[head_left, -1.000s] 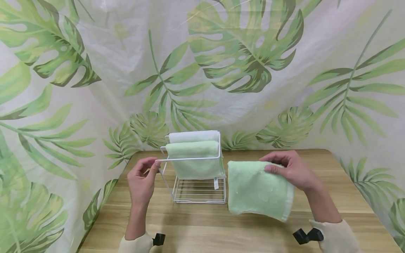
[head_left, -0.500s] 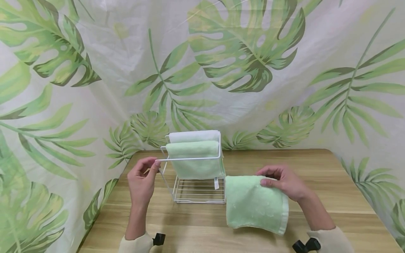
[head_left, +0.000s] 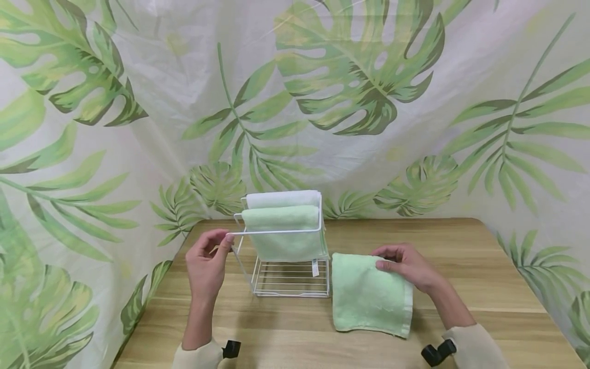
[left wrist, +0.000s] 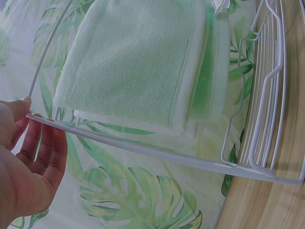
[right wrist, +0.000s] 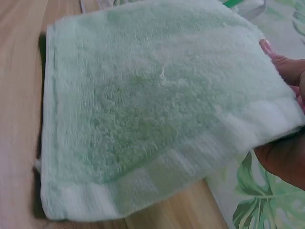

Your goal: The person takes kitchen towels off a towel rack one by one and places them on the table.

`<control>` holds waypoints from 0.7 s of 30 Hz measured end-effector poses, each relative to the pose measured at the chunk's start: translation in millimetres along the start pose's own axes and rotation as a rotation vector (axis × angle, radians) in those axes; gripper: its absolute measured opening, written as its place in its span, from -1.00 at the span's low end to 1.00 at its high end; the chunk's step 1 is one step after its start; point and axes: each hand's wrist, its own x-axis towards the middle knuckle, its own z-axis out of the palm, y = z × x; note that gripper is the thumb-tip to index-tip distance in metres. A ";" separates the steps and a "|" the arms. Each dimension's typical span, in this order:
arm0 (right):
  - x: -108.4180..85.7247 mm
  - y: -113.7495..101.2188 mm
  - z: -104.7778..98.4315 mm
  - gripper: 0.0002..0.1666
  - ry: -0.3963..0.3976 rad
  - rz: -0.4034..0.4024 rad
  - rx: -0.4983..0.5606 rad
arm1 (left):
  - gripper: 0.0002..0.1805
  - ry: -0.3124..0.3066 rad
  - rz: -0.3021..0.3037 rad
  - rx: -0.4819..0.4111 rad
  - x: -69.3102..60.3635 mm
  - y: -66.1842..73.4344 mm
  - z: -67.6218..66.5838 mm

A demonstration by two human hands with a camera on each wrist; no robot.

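My left hand [head_left: 206, 269] pinches the front left corner of a white wire rack [head_left: 290, 295] between thumb and fingers; the left wrist view shows the fingertips [left wrist: 58, 143] under the bar. Over the rack's bars hang a light green towel [head_left: 282, 240] and, behind it, a white towel [head_left: 281, 199]. To the right of the rack, my right hand [head_left: 407, 266] pinches the top edge of another folded light green towel [head_left: 369, 302], which hangs down with its pale hem at the right. In the right wrist view this towel covers most of the fingers.
A wooden table [head_left: 286, 338] carries the rack near its middle. Behind it hangs a leaf-patterned curtain [head_left: 369, 154]. A small white tag [head_left: 315, 267] dangles below the hanging green towel.
My right hand has lowered the green towel toward the table and brought it slightly closer to me, shifting a little left. My left hand stays at the rack's corner.
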 end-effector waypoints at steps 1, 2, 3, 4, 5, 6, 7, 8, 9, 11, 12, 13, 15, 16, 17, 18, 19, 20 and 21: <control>2.1 3.0 -1.0 -0.63 0.009 0.012 -0.023 | -0.83 0.001 -0.003 0.000 -0.2 0.2 0.1; 4.7 6.1 -1.4 -0.63 0.021 0.020 -0.046 | -0.82 0.000 -0.003 0.004 -0.5 0.3 0.1; 7.6 9.3 -1.7 -0.63 0.026 0.021 -0.071 | -0.83 0.000 -0.005 0.005 -0.8 0.5 0.1; 10.4 12.3 -1.5 -0.64 0.034 0.019 -0.100 | -0.82 -0.002 -0.008 0.002 -1.2 0.7 0.1; 13.4 15.2 -1.1 -0.65 0.037 0.015 -0.131 | -0.82 -0.003 -0.011 -0.001 -1.6 1.0 -0.1; 16.5 18.3 -0.2 -0.67 0.047 0.014 -0.161 | -0.83 -0.003 -0.014 -0.002 -2.1 1.3 -0.1; 19.6 21.3 0.7 -0.68 0.050 0.004 -0.191 | -0.83 -0.004 -0.017 -0.002 -2.5 1.4 -0.3; 22.7 24.4 1.9 -0.71 0.057 0.000 -0.215 | -0.83 -0.004 -0.019 0.002 -2.8 1.7 -0.4; 25.7 27.4 2.9 -0.72 0.061 -0.010 -0.240 | -0.83 -0.005 -0.024 0.000 -3.0 2.0 -0.6; 31.4 32.6 4.7 -0.75 0.077 -0.019 -0.287 | -0.83 -0.004 -0.027 0.002 -3.1 2.6 -0.6; 34.1 35.0 5.6 -0.77 0.086 -0.025 -0.301 | -0.83 -0.004 -0.027 0.002 -3.0 2.9 -0.5; 36.5 37.1 6.3 -0.77 0.089 -0.036 -0.314 | -0.82 -0.003 -0.026 0.001 -2.7 3.0 -0.5; 41.4 41.2 7.5 -0.78 0.097 -0.055 -0.330 | -0.82 -0.001 -0.023 -0.003 -2.1 2.9 -0.2; 43.6 43.2 8.3 -0.78 0.102 -0.058 -0.331 | -0.82 0.000 -0.020 -0.006 -1.8 2.7 0.1; 45.5 45.3 8.9 -0.78 0.104 -0.065 -0.335 | -0.82 0.001 -0.017 -0.007 -1.5 2.5 0.2; 47.5 47.4 9.8 -0.78 0.108 -0.067 -0.331 | -0.83 0.002 -0.012 -0.008 -1.2 2.3 0.4; 49.2 49.7 10.3 -0.78 0.110 -0.071 -0.334 | -0.83 0.003 -0.008 -0.007 -0.9 1.8 0.4; 50.8 52.2 11.0 -0.79 0.112 -0.071 -0.331 | -0.83 0.003 -0.005 -0.007 -0.7 1.5 0.4; 52.3 54.6 11.6 -0.79 0.114 -0.072 -0.335 | -0.83 0.003 -0.002 -0.008 -0.5 1.3 0.4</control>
